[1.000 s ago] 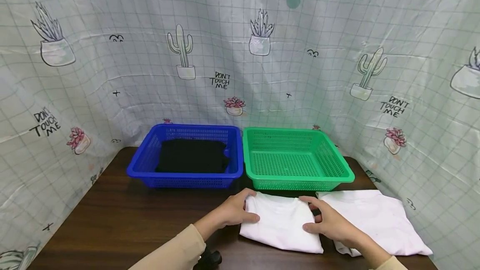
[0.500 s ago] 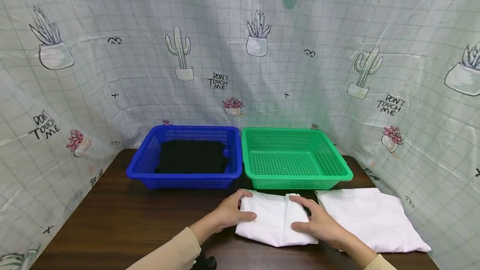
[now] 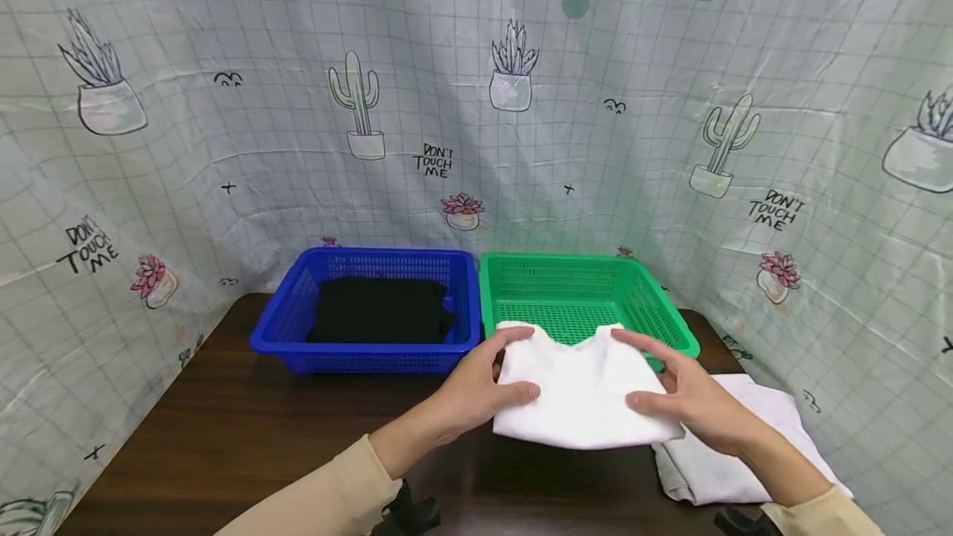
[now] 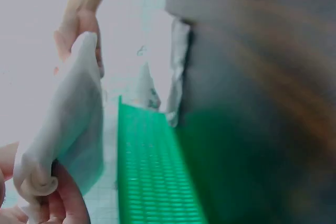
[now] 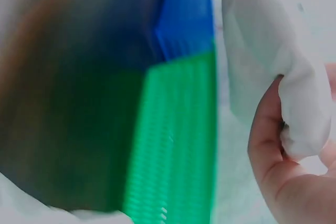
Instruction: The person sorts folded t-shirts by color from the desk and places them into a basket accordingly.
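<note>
A folded white T-shirt (image 3: 581, 395) is held up off the table, its neckline facing the green basket (image 3: 588, 319). My left hand (image 3: 480, 383) grips its left side, thumb on top and fingers beneath. On the opposite side my right hand (image 3: 688, 395) grips it the same way. In the left wrist view the rolled edge of the shirt (image 4: 63, 119) sits between my left fingers. The right wrist view shows my right fingers (image 5: 268, 129) curled under the cloth. The shirt overlaps the green basket's near rim in the head view.
A blue basket (image 3: 365, 348) with folded black cloth (image 3: 380, 310) in it stands left of the green one. Another folded white garment (image 3: 744, 453) lies at the right, partly behind my right arm. The dark wooden table (image 3: 246, 437) ends at a patterned curtain (image 3: 298, 147).
Both hands have raised the white shirt from the table and moved it forward toward the green basket. Before that, they squeezed its sides inward and slid it slightly left.
</note>
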The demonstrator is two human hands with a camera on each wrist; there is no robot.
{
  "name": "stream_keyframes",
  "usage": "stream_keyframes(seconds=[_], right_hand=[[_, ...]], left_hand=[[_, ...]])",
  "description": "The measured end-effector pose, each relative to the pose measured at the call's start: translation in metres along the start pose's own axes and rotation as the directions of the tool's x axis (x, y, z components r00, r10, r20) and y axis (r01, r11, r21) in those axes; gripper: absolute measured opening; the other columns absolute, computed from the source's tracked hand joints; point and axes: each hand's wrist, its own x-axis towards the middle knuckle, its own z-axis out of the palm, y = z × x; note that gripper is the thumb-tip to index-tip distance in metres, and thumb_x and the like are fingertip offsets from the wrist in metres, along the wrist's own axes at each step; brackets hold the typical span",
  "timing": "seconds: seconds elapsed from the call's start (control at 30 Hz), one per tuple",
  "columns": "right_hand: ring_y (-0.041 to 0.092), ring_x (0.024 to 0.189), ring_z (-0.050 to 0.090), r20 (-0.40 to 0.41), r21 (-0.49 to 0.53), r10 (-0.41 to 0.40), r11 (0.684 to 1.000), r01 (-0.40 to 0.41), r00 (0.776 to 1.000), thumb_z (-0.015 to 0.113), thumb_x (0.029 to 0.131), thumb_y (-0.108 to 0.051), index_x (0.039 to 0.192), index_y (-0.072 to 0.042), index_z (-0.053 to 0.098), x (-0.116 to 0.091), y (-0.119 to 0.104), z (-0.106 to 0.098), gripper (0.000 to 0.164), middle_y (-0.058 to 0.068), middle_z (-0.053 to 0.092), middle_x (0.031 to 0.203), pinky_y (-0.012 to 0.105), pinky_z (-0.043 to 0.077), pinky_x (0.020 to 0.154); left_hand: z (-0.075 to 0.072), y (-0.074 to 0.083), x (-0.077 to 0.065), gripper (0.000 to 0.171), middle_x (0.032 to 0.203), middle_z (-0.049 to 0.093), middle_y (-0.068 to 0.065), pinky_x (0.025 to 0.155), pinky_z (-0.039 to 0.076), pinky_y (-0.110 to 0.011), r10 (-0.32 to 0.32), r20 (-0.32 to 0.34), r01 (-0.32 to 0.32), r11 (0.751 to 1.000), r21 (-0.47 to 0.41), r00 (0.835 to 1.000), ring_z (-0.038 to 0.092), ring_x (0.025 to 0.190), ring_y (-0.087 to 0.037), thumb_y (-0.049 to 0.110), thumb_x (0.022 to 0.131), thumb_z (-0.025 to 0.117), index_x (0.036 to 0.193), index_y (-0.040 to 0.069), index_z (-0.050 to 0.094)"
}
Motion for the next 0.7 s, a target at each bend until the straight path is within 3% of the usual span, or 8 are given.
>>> stream_keyframes(seconds=[0.07, 0.13, 0.2, 0.37, 0.53, 0.7], right_hand=[[0.020, 0.070, 0.073, -0.036, -0.040, -0.036, 0.999, 0.035, 0.999, 0.069, 0.101, 0.000, 0.170, -0.017, 0.028, 0.008, -0.006, -0.014, 0.082, 0.000, 0.063, 0.141, 0.036, 0.062, 0.065], [0.018, 0.069, 0.071, -0.074, -0.079, -0.066, 0.995, 0.060, 0.995, 0.069, 0.101, 0.001, 0.170, -0.018, 0.029, 0.019, -0.011, -0.027, 0.083, -0.005, 0.045, 0.158, 0.034, 0.061, 0.064], [0.016, 0.068, 0.070, -0.104, -0.125, -0.090, 0.989, 0.076, 0.991, 0.070, 0.100, 0.001, 0.170, -0.018, 0.029, 0.031, -0.015, -0.039, 0.083, -0.002, 0.030, 0.166, 0.032, 0.060, 0.062], [0.015, 0.080, 0.069, -0.153, -0.152, -0.092, 0.986, 0.068, 0.984, 0.073, 0.099, 0.000, 0.170, -0.016, 0.029, 0.068, -0.017, -0.065, 0.085, 0.018, 0.025, 0.167, 0.030, 0.060, 0.067], [0.013, 0.094, 0.065, -0.183, -0.199, -0.030, 0.980, -0.007, 0.983, 0.075, 0.097, -0.003, 0.170, -0.016, 0.028, 0.098, -0.006, -0.090, 0.088, 0.021, 0.022, 0.171, 0.030, 0.059, 0.074], [0.017, 0.101, 0.064, -0.173, -0.241, 0.040, 0.967, -0.082, 0.984, 0.073, 0.100, -0.005, 0.172, -0.020, 0.023, 0.118, 0.017, -0.112, 0.089, 0.021, 0.018, 0.174, 0.030, 0.057, 0.080]], left_hand=[[-0.003, 0.008, 0.017, 0.069, 0.149, 0.054, -0.015, 0.084, 0.063, -0.042, 0.025, -0.037, -0.024, 1.000, 0.020, 0.999, 0.068, 0.114, -0.029, 0.014, 0.097, 0.080, 0.159, 0.023, 0.050], [-0.005, 0.015, 0.035, 0.069, 0.153, 0.051, -0.013, 0.088, 0.061, -0.042, 0.037, -0.081, -0.033, 0.998, 0.046, 0.996, 0.067, 0.116, -0.029, 0.016, 0.098, 0.080, 0.159, 0.024, 0.050], [-0.006, 0.019, 0.055, 0.069, 0.156, 0.051, -0.011, 0.094, 0.059, -0.043, 0.037, -0.132, -0.027, 0.997, 0.074, 0.991, 0.064, 0.122, -0.029, 0.020, 0.097, 0.080, 0.159, 0.026, 0.050], [-0.002, 0.024, 0.100, 0.070, 0.164, 0.048, -0.005, 0.109, 0.052, -0.046, 0.017, -0.277, 0.017, 0.993, 0.118, 0.961, 0.053, 0.141, -0.027, 0.023, 0.097, 0.082, 0.160, 0.029, 0.050], [0.004, 0.013, 0.137, 0.071, 0.163, 0.049, -0.005, 0.113, 0.049, -0.045, -0.001, -0.362, 0.061, 0.986, 0.154, 0.932, 0.049, 0.145, -0.027, 0.019, 0.096, 0.082, 0.160, 0.027, 0.050], [0.006, -0.006, 0.161, 0.071, 0.160, 0.052, -0.009, 0.117, 0.045, -0.044, -0.001, -0.402, 0.091, 0.975, 0.204, 0.916, 0.049, 0.145, -0.028, 0.016, 0.095, 0.082, 0.159, 0.022, 0.051]])
